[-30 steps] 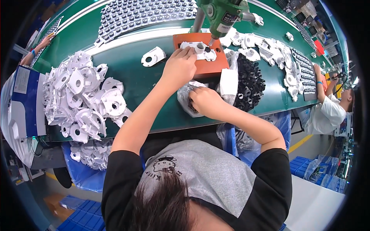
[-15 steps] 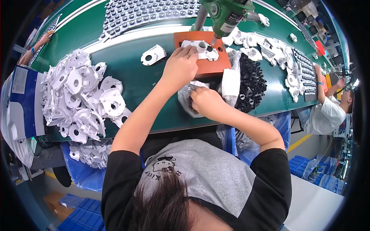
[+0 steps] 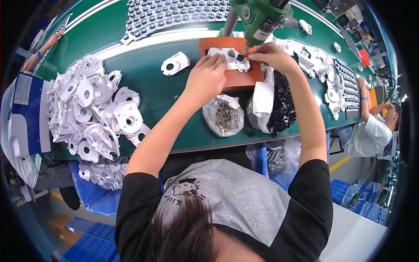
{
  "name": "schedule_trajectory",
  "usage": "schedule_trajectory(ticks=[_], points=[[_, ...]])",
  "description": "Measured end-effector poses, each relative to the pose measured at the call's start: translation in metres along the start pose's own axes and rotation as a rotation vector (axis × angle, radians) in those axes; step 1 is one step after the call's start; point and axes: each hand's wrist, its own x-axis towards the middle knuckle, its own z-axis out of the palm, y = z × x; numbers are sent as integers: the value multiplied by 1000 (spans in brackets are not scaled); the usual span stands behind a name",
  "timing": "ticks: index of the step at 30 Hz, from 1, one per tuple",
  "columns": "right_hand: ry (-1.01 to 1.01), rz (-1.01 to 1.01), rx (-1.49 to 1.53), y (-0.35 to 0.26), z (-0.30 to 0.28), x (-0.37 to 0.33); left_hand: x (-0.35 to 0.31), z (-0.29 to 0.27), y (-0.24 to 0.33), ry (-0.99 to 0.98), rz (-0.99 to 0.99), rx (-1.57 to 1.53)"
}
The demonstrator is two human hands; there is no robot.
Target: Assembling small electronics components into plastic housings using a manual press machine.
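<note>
So the white plastic housing sits on top of the orange fixture block, which is my landmark for everything here. The left hand lies over the near-left part of the block, fingers together and flat, pressing down on the housing's left end. The right hand is at the block's far-right corner, fingertips pinched close at the housing's right end, right under the tip of the green driver hanging above the block. Can't tell if there's a screw between those fingertips, too small to see.

My guess on handling: the housing looks like thin moulded plastic, so light, stiff, and a bit slick. It'd probably skate on the block if not held down, and thin tabs could crack under a hard squeeze. Best grip looks like the flat outer edges, keeping clear of the round boss in the middle.

Just nearer than the block is a clear bag of screws, and near-right of it a bag of black parts. Well left of the block is a big pile of white housings, with one loose housing just left of the block.
</note>
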Motion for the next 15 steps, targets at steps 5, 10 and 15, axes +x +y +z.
schedule_trajectory(ticks=[5,10,15], points=[[-95,-24,40,10,2,23,-1,0,0,13,-6,-24],[-160,-47,73,-11,0,23,-1,0,0,9,-15,-12],[-94,-56,-294,-15,4,31,1,2,0,7,-6,-11]])
